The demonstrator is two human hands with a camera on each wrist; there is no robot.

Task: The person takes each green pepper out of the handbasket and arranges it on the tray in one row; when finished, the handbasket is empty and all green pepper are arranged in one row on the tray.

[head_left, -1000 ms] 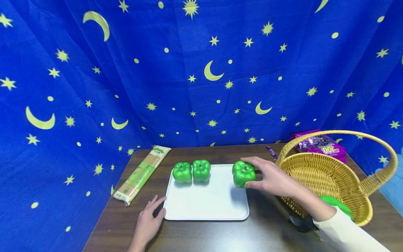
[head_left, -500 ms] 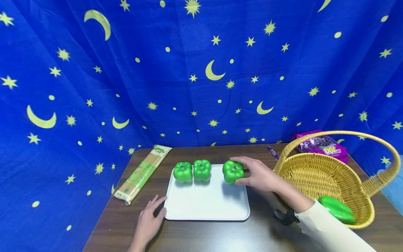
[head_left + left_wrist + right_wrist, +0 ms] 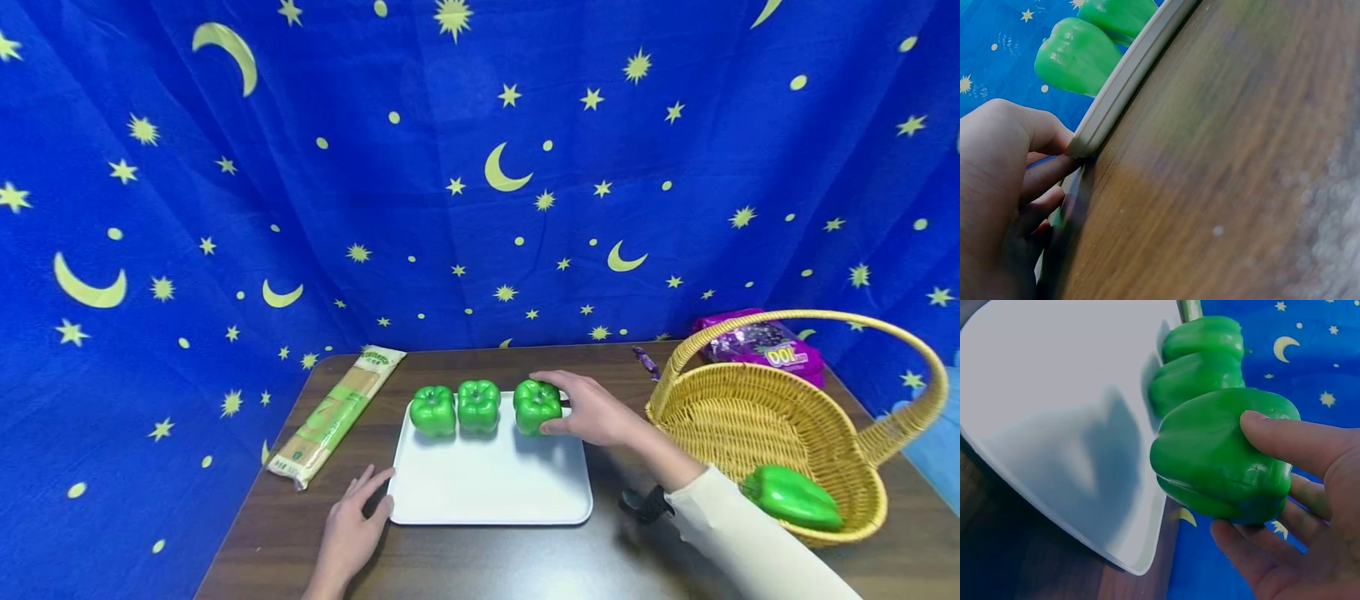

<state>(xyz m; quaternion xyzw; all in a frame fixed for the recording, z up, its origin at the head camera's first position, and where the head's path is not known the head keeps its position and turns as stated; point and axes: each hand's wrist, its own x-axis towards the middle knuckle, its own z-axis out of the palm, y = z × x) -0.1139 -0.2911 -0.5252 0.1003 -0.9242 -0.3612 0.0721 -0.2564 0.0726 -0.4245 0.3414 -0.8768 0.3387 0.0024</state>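
My right hand grips a green bell pepper over the back right part of a white tray. Thumb and fingers lie on opposite sides of this pepper in the right wrist view. Two more green bell peppers, a left one and one beside it, stand along the tray's back edge. At the tray's left edge my left hand rests with fingers spread, its fingertips touching the rim. The left wrist view has the thumb and index finger of this hand at the tray's corner.
A wicker basket with a tall handle stands at the right, another green bell pepper inside it. Behind it lies a purple bag, with a small purple wrapped candy nearby. A long noodle packet lies left of the tray.
My right hand has carried its bell pepper leftward from the tray's right edge, nearer to the other two. The pepper in the basket shows more fully now. My left hand stays at the rim.
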